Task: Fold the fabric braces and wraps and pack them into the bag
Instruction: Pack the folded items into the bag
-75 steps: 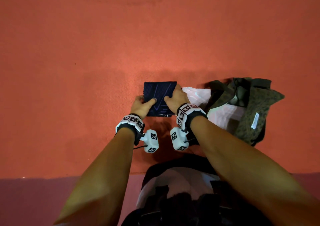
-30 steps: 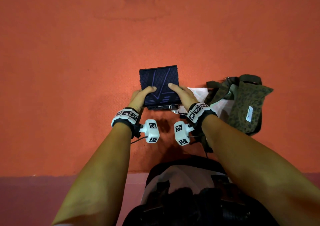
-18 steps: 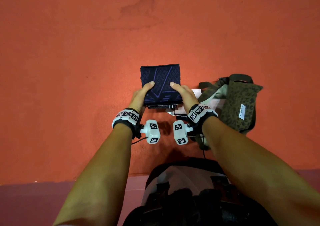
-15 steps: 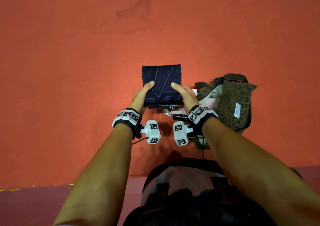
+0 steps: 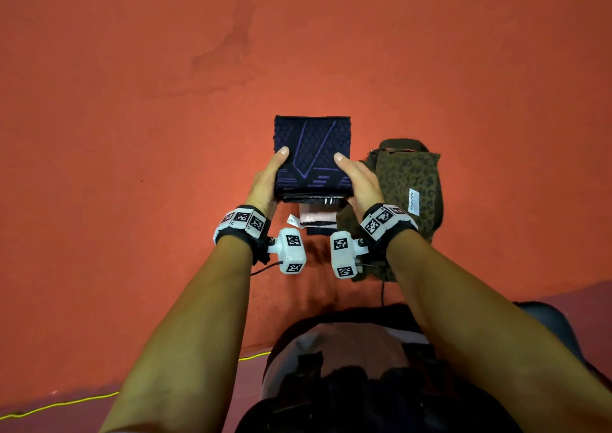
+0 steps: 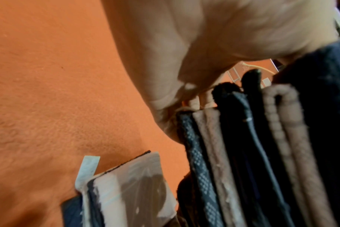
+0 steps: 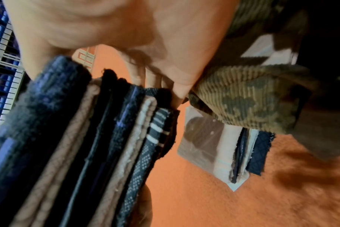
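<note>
Folding looks finished: left hand (image 5: 265,184) and right hand (image 5: 359,180) clamp the navy patterned folded-fabric stack (image 5: 311,154) clear of the floor, unpacked, left of the olive camouflage corduroy bag (image 5: 409,180).

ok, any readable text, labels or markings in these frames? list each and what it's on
"FASHION": white label sewn on the leopard-print bag.
A smaller line under it on that label: too small to read.
White tag on the pink item on the floor: nothing legible.
Wristbands and wrist cameras: black-and-white square marker codes, no words.
The folded fabric stack: woven pattern only, no text.
</note>
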The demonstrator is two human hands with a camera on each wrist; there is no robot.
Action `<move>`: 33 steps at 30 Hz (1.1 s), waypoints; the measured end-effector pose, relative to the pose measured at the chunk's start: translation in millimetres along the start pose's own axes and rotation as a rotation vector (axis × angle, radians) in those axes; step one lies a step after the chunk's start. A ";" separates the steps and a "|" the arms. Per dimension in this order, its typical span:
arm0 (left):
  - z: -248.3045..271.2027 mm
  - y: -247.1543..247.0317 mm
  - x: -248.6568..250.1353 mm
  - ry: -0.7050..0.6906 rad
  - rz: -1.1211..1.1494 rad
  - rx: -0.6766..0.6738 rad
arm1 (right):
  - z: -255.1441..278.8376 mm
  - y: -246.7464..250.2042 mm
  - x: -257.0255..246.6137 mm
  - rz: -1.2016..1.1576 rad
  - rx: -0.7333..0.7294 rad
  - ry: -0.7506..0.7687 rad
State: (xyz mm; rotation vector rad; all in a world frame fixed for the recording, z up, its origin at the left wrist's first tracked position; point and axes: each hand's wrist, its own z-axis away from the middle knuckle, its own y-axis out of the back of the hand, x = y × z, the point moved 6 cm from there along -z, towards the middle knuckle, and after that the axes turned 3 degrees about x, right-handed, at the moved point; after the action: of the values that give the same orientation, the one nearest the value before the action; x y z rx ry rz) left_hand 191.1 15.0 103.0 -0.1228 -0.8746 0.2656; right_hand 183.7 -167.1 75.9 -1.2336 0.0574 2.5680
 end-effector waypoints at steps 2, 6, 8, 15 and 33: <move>2.8 -3.3 -2.6 -0.002 0.001 -0.008 | 5.2 4.2 -4.2 0.011 -0.005 0.030; 8.1 -11.2 -11.1 0.006 0.016 -0.020 | 16.0 15.0 -12.9 0.040 -0.026 0.081; 11.3 -16.5 -14.8 0.013 0.016 -0.019 | 20.0 23.0 -15.6 0.060 -0.016 0.100; 17.8 -19.2 -13.4 -0.005 0.003 -0.008 | 23.1 25.0 -17.2 0.125 -0.023 0.080; 28.7 -1.4 -12.2 -0.027 0.052 0.055 | 33.5 11.6 -32.6 0.348 -0.069 0.110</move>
State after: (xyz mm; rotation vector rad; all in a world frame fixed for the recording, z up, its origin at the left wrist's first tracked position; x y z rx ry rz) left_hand 161.7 10.2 112.5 -0.0912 -0.8914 0.3403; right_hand 174.3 -180.7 121.1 -1.5069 0.2278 2.8085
